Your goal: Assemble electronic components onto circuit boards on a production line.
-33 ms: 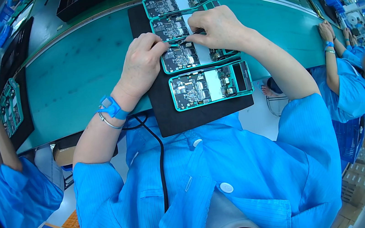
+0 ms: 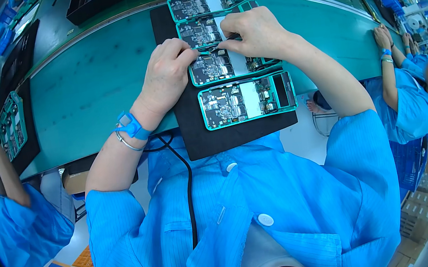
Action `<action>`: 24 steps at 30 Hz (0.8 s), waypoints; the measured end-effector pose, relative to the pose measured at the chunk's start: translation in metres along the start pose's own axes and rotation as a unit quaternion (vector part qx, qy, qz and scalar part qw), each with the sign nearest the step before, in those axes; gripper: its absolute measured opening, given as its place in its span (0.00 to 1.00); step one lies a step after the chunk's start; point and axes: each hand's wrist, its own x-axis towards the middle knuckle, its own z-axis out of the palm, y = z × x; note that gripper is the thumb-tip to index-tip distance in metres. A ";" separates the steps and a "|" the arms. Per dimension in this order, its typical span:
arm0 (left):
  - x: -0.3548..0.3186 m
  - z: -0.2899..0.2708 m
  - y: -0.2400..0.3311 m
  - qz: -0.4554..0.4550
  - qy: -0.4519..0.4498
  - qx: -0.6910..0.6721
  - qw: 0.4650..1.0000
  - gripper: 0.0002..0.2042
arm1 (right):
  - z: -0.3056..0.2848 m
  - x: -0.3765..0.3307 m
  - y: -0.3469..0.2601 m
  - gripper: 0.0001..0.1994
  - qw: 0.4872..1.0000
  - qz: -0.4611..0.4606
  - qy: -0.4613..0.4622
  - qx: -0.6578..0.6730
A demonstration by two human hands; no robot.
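Note:
Several teal-framed device housings with black circuit boards lie in a column on a black mat (image 2: pixel 199 141). My left hand (image 2: pixel 167 72) is closed in a pinch at the top left edge of the second-nearest housing (image 2: pixel 210 69). Across from it, my right hand (image 2: pixel 254 31) pinches at that housing's top edge and partly covers the third housing (image 2: pixel 198 34). Something small and dark shows between the fingertips, too small to name. The nearest housing (image 2: pixel 224 108) and the farthest housing (image 2: pixel 194 6) are untouched. A blue wrist strap (image 2: pixel 132 127) circles my left wrist.
The mat rests on a green bench (image 2: pixel 100 89) and overhangs its near edge. A black cord (image 2: pixel 192 190) runs down my front. At the left, a co-worker's arm (image 2: pixel 8 171) reaches beside another housing (image 2: pixel 13 125). Another co-worker (image 2: pixel 406 92) sits at the right. A black tray (image 2: pixel 99 2) stands behind.
My hands and the housings hold the same positions. The co-worker's hand and forearm at the left have shifted slightly downward in the picture.

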 end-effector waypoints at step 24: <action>0.002 0.001 0.000 0.019 -0.006 0.007 1.000 0.09 | 0.012 -0.002 0.008 0.14 0.998 -0.037 0.046 0.001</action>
